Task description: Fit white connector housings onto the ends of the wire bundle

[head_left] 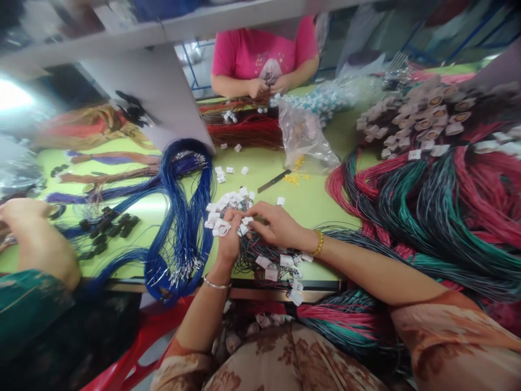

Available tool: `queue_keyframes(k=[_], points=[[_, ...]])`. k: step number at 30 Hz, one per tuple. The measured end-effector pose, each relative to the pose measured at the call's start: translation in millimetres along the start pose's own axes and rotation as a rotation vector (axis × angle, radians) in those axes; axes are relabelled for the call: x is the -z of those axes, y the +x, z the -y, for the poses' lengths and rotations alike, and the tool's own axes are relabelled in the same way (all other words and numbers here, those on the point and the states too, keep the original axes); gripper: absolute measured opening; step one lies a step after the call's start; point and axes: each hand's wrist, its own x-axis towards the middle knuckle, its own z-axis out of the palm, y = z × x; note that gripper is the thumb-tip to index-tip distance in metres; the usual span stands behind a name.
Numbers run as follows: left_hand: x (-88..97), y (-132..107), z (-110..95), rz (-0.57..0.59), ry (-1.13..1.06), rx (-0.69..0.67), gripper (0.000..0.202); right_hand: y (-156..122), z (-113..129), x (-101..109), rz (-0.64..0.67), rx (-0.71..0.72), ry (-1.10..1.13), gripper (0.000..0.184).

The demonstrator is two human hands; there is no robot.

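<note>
My left hand (229, 239) is closed round a bunch of thin dark cords with white tags (222, 228) near the table's front edge. My right hand (273, 222) meets it from the right, its fingers pinched on the same bunch at the tags. More tagged cords (280, 262) trail from under my hands and hang over the table edge. A heap of loose white tags (230, 202) lies just beyond my fingers.
A thick blue cord bundle (185, 217) loops to the left. Red, green and black cord bundles (427, 212) fill the right side. A clear plastic bag (306, 136) and a metal strip (273, 181) lie on the green table (313, 203). One person in pink (264, 54) works opposite; another person's arm (36, 239) is at left.
</note>
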Motion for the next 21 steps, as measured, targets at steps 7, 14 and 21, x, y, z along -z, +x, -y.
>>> queue_keyframes(k=[7,14,21], points=[[14.3,-4,-7,0.032,0.465,-0.172,0.013,-9,-1,9,0.145,-0.061,-0.082,0.022],[48.1,-19,-17,0.305,0.467,-0.032,0.024,-11,23,13,0.427,-0.067,-0.315,0.015],[5.9,-19,-5,0.111,0.247,-0.108,0.031,-12,38,12,0.698,0.14,-0.161,0.016]])
